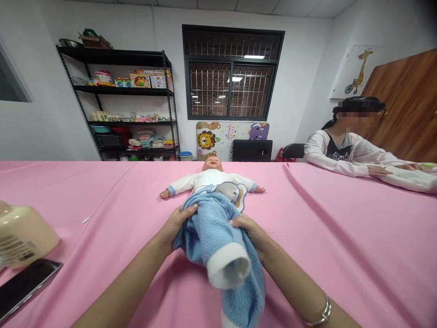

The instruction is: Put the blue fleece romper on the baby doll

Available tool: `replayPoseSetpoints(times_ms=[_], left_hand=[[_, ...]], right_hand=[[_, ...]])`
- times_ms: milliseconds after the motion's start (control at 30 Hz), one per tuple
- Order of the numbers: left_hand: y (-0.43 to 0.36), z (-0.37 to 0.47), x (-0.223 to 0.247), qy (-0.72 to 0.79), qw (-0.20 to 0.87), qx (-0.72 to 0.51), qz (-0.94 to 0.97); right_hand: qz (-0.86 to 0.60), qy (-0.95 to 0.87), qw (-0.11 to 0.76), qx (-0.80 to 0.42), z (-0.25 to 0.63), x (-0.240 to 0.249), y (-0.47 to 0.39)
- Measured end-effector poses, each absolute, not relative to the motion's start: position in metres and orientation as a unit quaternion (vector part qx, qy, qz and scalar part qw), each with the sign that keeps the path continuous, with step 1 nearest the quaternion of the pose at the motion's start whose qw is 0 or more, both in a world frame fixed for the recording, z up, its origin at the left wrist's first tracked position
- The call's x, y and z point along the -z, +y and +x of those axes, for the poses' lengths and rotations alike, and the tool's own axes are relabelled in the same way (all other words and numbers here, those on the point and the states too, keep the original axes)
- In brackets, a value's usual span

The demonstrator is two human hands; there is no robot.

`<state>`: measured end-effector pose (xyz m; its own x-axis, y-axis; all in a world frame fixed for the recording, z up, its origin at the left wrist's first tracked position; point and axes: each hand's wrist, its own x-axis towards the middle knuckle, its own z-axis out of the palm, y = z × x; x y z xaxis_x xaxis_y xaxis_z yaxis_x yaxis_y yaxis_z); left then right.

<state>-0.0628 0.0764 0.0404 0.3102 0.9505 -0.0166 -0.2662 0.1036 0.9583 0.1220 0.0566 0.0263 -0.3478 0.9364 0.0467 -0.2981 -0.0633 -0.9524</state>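
A baby doll (212,175) lies on its back on the pink tablecloth, head away from me and arms spread. It wears a white top with blue cuffs and an elephant face patch (230,193). Fluffy blue baby pants (213,218) with white cuffs are held up over its lower body, one leg opening pointing toward me. My left hand (175,225) grips the left side of the pants, thumb on top. On the opposite side, my right hand (251,232) is closed on the fabric. The doll's legs are hidden by the pants.
A cream pump bottle (25,232) and a dark phone (27,284) are at the left edge of the pink tablecloth (112,228). At the right, another person (341,150) sits with hands on white cloth. A black shelf (119,91) stands behind.
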Motion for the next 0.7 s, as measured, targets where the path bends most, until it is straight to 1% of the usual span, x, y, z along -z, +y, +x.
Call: replayPoseSetpoints(times_ms=[100,200,267,367,533,700], left_hand=[[0.083,-0.057,-0.035,0.398,0.605,-0.520,0.453],[0.084,-0.054,-0.029,0.425,0.580,-0.550,0.424],[0.083,-0.053,-0.027,0.429,0.580,-0.554,0.415],[0.082,-0.051,-0.026,0.400,0.614,-0.543,0.410],[0.084,-0.050,-0.025,0.358,0.657,-0.524,0.407],[0.089,-0.049,-0.018,0.381,0.649,-0.519,0.405]], right_hand=[[-0.301,-0.458,0.453,-0.704,0.121,-0.026,0.056],[-0.337,-0.485,0.446,-0.673,0.121,-0.021,0.060],[-0.366,-0.505,0.430,-0.653,0.120,-0.018,0.061],[-0.362,-0.555,0.415,-0.623,0.119,-0.019,0.057],[-0.329,-0.647,0.446,-0.524,0.115,-0.025,0.051],[-0.371,-0.662,0.492,-0.427,0.114,-0.027,0.056]])
